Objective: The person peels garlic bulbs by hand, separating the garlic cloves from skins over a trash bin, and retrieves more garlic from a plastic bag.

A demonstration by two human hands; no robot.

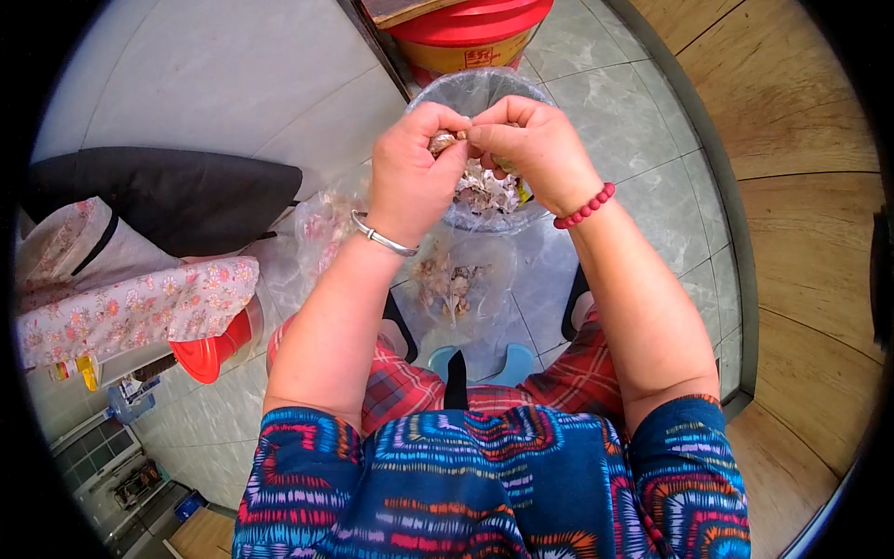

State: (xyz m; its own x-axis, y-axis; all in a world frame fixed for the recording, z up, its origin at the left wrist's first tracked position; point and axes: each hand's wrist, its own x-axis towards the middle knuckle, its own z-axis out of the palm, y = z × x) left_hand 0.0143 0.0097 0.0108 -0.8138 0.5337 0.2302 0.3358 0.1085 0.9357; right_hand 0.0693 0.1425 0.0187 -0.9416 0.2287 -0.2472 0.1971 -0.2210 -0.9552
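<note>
Over a lined waste bin [475, 224], my two hands meet at the fingertips. My left hand [410, 168] is closed around garlic [441, 143] with a papery, streaked skin. The thumb and forefinger of my right hand [545, 154] pinch at a small brownish bit beside it. Under that hand's curled fingers shows another piece of garlic [506, 166], partly hidden. Papery scraps [489, 193] lie inside the bin below. Nearer to me, a clear plastic bag [484, 256] on the floor holds more garlic [454, 287], loose and in bits.
A red-lidded bucket [475, 28] stands behind the bin. Wooden panelling [801, 224] curves along the right. To the left are a dark cover [177, 196], a flowered cloth [140, 303] and a red container [209, 354]. I sit on a blue stool [514, 363].
</note>
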